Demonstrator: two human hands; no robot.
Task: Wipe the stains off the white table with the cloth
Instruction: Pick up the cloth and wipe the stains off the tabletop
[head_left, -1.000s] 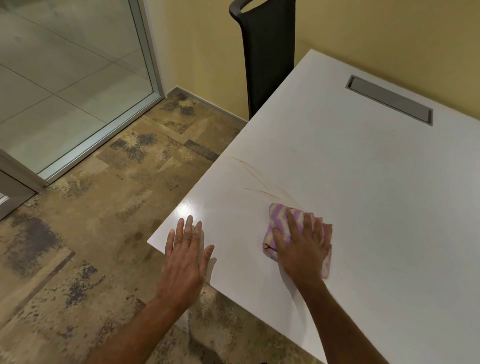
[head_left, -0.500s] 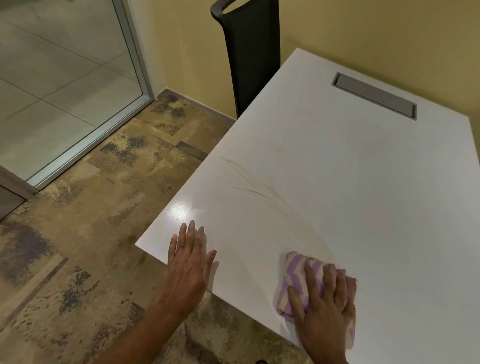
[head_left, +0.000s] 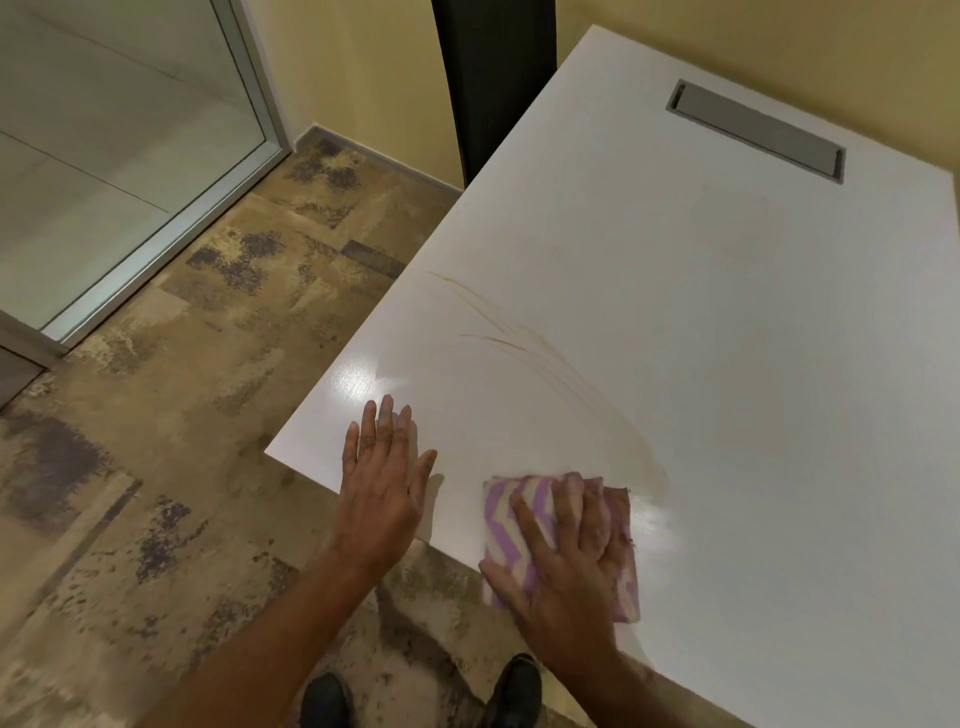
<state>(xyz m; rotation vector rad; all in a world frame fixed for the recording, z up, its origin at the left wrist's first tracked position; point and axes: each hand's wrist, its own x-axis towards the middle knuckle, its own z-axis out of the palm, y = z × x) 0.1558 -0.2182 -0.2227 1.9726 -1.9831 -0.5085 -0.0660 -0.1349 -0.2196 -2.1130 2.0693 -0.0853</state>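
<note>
Sliding the cloth (head_left: 504, 514) back from the brown stains (head_left: 519, 338), the flat right hand (head_left: 566, 566) is leaving them unwiped, while the flat left hand (head_left: 382, 483) is resting near them.

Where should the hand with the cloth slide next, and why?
Probably forward and a bit left: the right hand presses the purple-and-cream striped cloth near the white table's front edge, while thin brown streaks lie unwiped just beyond it.
</note>
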